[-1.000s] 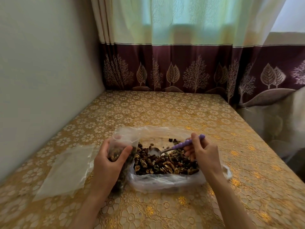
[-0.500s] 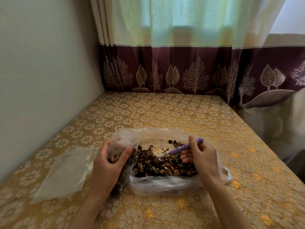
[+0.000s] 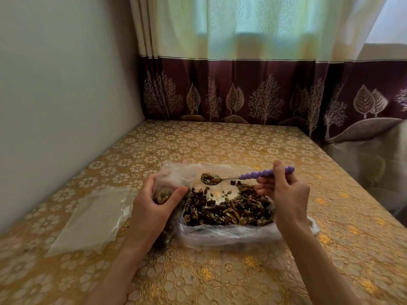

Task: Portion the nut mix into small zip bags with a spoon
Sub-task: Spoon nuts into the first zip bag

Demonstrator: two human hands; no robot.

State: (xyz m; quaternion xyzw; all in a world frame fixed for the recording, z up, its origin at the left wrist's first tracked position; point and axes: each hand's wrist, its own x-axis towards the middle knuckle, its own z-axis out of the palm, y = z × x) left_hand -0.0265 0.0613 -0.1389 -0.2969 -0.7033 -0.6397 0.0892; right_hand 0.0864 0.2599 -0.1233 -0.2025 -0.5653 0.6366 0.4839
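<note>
Brown nut mix [image 3: 229, 211] mostly remains in the large clear bag [image 3: 226, 235]; the right hand [image 3: 286, 191] grasps a purple-handled spoon [image 3: 242, 177], loaded, beside the small, part-filled zip bag [image 3: 169, 183] gripped by the left hand [image 3: 154, 208]. Another flat clear bag [image 3: 92, 219] on the tabletop [image 3: 220, 278] looks unfilled.

left hand [image 3: 152, 208] fingers curled gripping, right hand [image 3: 286, 192] pinching, raised

The table [image 3: 220, 146] wears a gold flowered cloth. On it lies a big clear bag [image 3: 224, 235] of nuts [image 3: 229, 211], mouth spread open, under the right fingers [image 3: 263, 191]. A small bag [image 3: 169, 194] stands on the cloth inside the left fingers [image 3: 176, 192], touching the big one. An empty flat bag [image 3: 92, 219] lies well outside them, leftward.
</note>
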